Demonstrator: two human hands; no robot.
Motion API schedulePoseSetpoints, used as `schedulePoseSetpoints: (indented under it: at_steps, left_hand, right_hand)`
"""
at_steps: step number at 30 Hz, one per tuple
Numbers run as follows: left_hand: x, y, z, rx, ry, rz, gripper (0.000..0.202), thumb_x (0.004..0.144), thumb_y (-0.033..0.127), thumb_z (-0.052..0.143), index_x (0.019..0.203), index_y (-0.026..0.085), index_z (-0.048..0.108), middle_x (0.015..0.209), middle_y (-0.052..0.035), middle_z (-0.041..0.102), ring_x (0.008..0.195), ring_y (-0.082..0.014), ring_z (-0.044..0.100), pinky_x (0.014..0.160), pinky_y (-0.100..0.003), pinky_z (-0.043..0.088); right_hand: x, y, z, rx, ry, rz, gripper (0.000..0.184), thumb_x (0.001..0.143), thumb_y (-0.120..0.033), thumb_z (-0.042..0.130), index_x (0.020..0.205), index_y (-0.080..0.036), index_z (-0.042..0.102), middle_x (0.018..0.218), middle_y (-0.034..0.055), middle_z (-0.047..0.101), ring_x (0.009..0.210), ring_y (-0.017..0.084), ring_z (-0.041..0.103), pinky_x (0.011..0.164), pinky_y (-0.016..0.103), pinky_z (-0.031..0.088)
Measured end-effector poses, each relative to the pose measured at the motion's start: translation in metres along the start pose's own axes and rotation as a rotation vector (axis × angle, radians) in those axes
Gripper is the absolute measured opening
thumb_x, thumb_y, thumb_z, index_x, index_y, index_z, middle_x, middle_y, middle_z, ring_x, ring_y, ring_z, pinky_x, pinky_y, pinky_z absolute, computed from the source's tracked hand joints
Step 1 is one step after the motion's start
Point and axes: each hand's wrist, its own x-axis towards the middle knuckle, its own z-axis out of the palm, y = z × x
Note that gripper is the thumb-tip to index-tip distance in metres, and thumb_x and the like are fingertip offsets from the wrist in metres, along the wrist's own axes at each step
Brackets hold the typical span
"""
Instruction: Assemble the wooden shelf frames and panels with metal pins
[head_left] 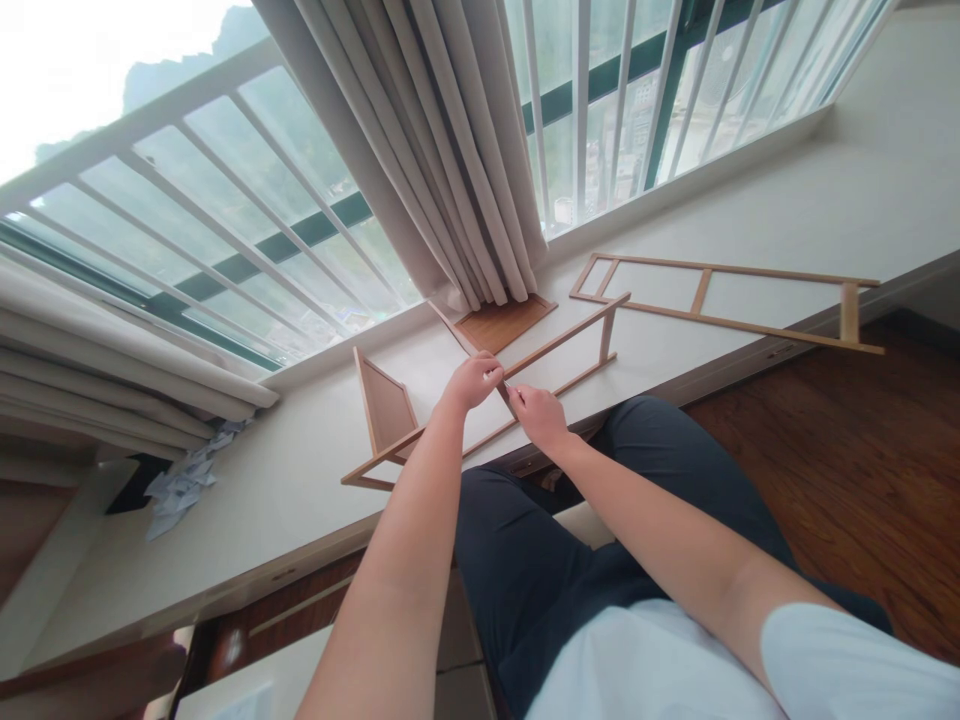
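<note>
A ladder-like wooden frame (pixel 562 336) is propped on the white window ledge in front of me. My left hand (pixel 475 381) is closed around its upper rail, close to a crosspiece. Just to the right, my right hand (pixel 538 412) makes a pinch at the same crosspiece. Something small may be between its fingers, but I cannot make it out. A wooden panel (pixel 386 402) stands upright on the left, by the frame's near end. Behind the frame a brown panel (pixel 514 325) lies partly under the curtain.
A second ladder-like wooden frame (pixel 702 292) lies to the right, one end jutting past the ledge (pixel 300 450). Crumpled papers (pixel 184 485) and a black item lie on the left. Behind are a grey curtain (pixel 457 150) and white window bars (pixel 581 100).
</note>
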Motion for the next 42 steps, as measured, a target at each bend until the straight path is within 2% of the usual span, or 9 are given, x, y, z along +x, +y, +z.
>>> schedulePoseSetpoints:
  at_steps: [6, 19, 31, 35, 42]
  left_hand:
    - [0.000, -0.001, 0.001, 0.000, 0.001, 0.000, 0.030, 0.091, 0.026, 0.048, 0.070, 0.019, 0.068, 0.090, -0.0053, 0.064, 0.084, -0.0188, 0.060, 0.085, -0.032, 0.049]
    - [0.000, 0.000, 0.001, 0.015, -0.003, 0.007, 0.031, 0.091, 0.027, 0.047, 0.067, 0.019, 0.065, 0.087, -0.0052, 0.063, 0.082, -0.0189, 0.059, 0.084, -0.032, 0.049]
    - [0.000, -0.001, 0.001, -0.003, 0.003, 0.008, 0.029, 0.090, 0.025, 0.048, 0.069, 0.019, 0.067, 0.090, -0.0051, 0.064, 0.084, -0.0185, 0.060, 0.085, -0.032, 0.049]
    - [0.000, -0.002, 0.001, -0.012, 0.005, 0.013, 0.029, 0.090, 0.025, 0.048, 0.070, 0.019, 0.068, 0.091, -0.0053, 0.064, 0.085, -0.0187, 0.061, 0.084, -0.031, 0.049]
    - [0.000, -0.001, 0.001, -0.014, 0.004, 0.008, 0.028, 0.089, 0.025, 0.048, 0.070, 0.019, 0.067, 0.090, -0.0052, 0.064, 0.086, -0.0190, 0.061, 0.084, -0.031, 0.049]
  right_hand:
    - [-0.001, 0.000, -0.001, -0.077, -0.017, -0.038, 0.038, 0.109, -0.040, 0.042, 0.091, -0.022, 0.070, 0.082, 0.0089, 0.071, 0.073, 0.020, 0.059, 0.063, 0.030, 0.024]
    - [0.000, 0.005, 0.002, -0.148, 0.036, -0.105, 0.037, 0.110, -0.041, 0.041, 0.096, -0.022, 0.070, 0.094, 0.0101, 0.075, 0.078, 0.019, 0.062, 0.064, 0.029, 0.025]
    - [0.003, 0.001, 0.007, -0.205, 0.024, -0.087, 0.043, 0.110, -0.042, 0.037, 0.099, -0.021, 0.073, 0.093, 0.0130, 0.076, 0.078, 0.021, 0.065, 0.066, 0.029, 0.031]
    - [0.003, -0.001, 0.008, -0.165, 0.002, -0.059, 0.046, 0.111, -0.042, 0.034, 0.099, -0.020, 0.072, 0.093, 0.0146, 0.076, 0.081, 0.022, 0.067, 0.069, 0.030, 0.034]
    - [0.005, -0.008, 0.007, 0.039, -0.046, 0.050, 0.051, 0.111, -0.043, 0.032, 0.094, -0.019, 0.074, 0.094, 0.0151, 0.075, 0.086, 0.024, 0.067, 0.071, 0.030, 0.036]
